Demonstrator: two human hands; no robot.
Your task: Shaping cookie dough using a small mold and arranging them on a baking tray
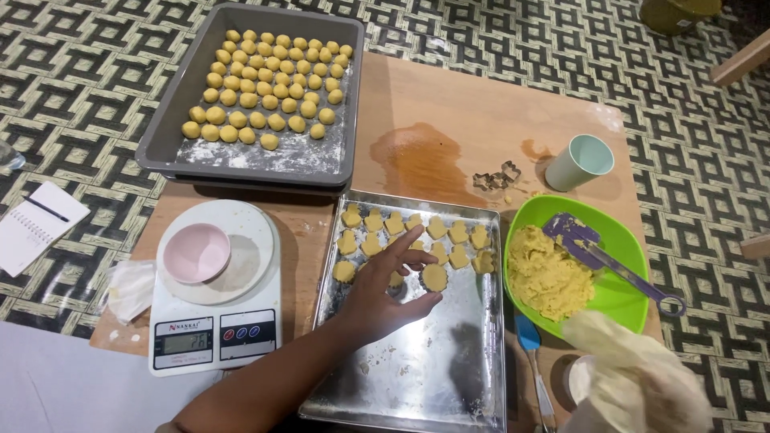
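Head: left hand (383, 301) fingers (405, 244) touching round dough disc (434, 277), shiny tray (449, 377).

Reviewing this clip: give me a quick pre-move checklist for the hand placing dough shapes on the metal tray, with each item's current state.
1. Left hand over the metal tray: ok.
2. Round dough piece at the fingertips, lying flat: ok.
3. Bare tray surface free for more pieces: ok.
4. Placed dough shapes apart from each other: cannot tell, some look close.
5. Right hand clear of the tray: ok, blurred, in a pale glove.
6. Dough left in the green bowl: ok.
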